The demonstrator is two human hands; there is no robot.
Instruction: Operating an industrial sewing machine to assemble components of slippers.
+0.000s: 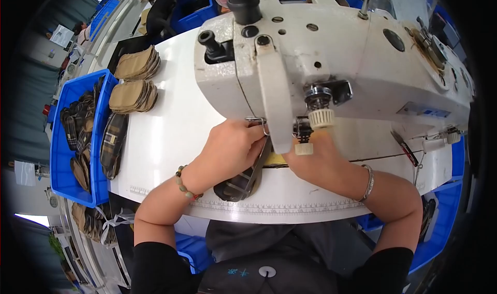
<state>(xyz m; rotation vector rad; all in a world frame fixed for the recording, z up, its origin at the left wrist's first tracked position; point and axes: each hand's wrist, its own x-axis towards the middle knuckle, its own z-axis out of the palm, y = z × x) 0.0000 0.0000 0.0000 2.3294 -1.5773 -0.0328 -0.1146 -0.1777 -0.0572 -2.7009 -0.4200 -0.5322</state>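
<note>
At the sewing machine (331,50), my left hand (228,146) has its fingers bent and pressed together on a dark plaid fabric piece (235,188). A zipper-like toothed edge (261,159) runs along the piece up toward the needle area. The piece hangs down toward the table's near edge. My right hand (316,162) lies to the right of the needle area, beside a yellow patch (276,159) on the machine bed. Its fingers are mostly hidden behind the machine head and tension knobs, so what they hold does not show.
To the left stands a blue bin (98,138) of plaid pieces, with stacked plaid pieces (114,144) beside it. Two stacks of tan fabric pieces (137,63) lie farther back. Thread snips (404,146) rest at the right. A ruler strip (290,209) follows the white table's front edge.
</note>
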